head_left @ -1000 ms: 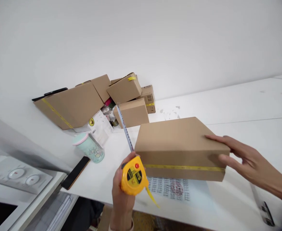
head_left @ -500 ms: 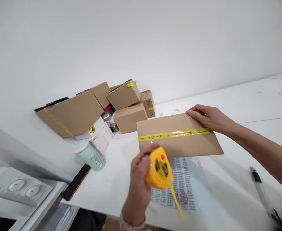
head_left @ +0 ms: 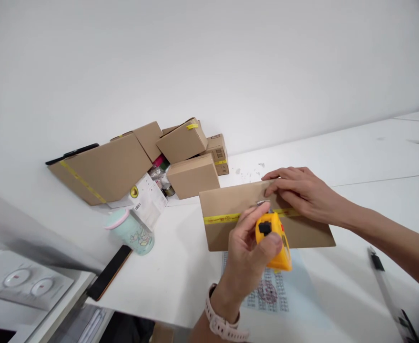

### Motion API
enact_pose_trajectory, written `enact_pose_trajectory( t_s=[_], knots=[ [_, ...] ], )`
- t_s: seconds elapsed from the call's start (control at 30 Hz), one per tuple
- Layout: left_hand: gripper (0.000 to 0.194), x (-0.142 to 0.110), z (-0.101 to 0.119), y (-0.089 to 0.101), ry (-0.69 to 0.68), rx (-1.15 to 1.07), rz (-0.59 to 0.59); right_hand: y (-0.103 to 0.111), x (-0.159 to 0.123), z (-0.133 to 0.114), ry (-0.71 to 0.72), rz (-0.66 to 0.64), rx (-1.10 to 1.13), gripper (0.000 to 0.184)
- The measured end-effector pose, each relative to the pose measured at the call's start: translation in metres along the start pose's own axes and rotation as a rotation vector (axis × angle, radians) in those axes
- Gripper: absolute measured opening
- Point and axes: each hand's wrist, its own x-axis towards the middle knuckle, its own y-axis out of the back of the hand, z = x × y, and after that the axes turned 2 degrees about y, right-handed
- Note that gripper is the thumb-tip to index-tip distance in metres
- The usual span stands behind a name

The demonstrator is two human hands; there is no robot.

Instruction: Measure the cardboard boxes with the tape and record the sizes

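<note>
My left hand [head_left: 248,243] is closed around a yellow tape measure [head_left: 275,240], thumb at its side, with the case in front of a cardboard box [head_left: 227,236]. The metal end of the blade [head_left: 262,202] shows just above my fingers, close to the box face; most of the blade is not visible. Yellow printed tape [head_left: 221,218] runs across that face. My right hand [head_left: 298,190] grips the box's upper edge with bent fingers, near the blade end. A printed sheet [head_left: 266,290] lies below the box, partly covered.
Several cardboard boxes [head_left: 193,178] are piled against the wall at the back left. A mint tumbler [head_left: 134,233] and a black flat object [head_left: 109,272] stand near the table's left edge. A pen [head_left: 383,281] lies at right.
The box has turned so its taped face shows. The tape measure has moved right, up to that face, its long blade drawn in. My right hand has shifted from the box's right end to its upper edge.
</note>
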Motion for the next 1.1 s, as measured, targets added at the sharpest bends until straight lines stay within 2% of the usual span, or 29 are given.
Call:
enact_pose_trajectory(
  t_s=[0.1,0.2,0.4,0.53,0.7,0.9,0.97,1.03,1.1],
  knots=[
    [0.049,0.008,0.006,0.0,-0.003,0.005,-0.033,0.008,0.002,-0.012,-0.114,-0.058,0.134,0.045],
    [0.05,0.012,0.007,-0.001,0.0,0.012,-0.058,0.012,0.006,-0.019,-0.213,-0.152,0.304,0.045],
    [0.05,0.012,-0.003,-0.002,0.039,0.049,-0.049,-0.006,0.001,-0.019,-0.449,-0.305,0.804,0.051],
    [0.056,0.005,-0.014,-0.006,0.039,0.074,0.022,-0.017,-0.003,-0.025,-0.497,-0.303,0.92,0.051],
    [0.069,-0.008,-0.032,-0.018,0.043,0.023,0.178,-0.022,-0.005,-0.026,-0.497,-0.33,0.882,0.056],
    [0.075,-0.05,-0.08,-0.034,0.235,-0.023,0.473,-0.03,-0.003,-0.007,-0.416,-0.262,0.607,0.062],
    [0.082,-0.067,-0.095,-0.033,0.277,-0.009,0.586,-0.033,-0.003,0.0,-0.368,-0.23,0.514,0.062],
    [0.098,-0.081,-0.104,-0.026,0.283,0.006,0.687,-0.037,-0.004,0.004,-0.302,-0.195,0.435,0.059],
    [0.117,-0.089,-0.106,-0.014,0.271,0.011,0.74,-0.041,-0.006,0.007,-0.248,-0.172,0.376,0.056]
  ],
)
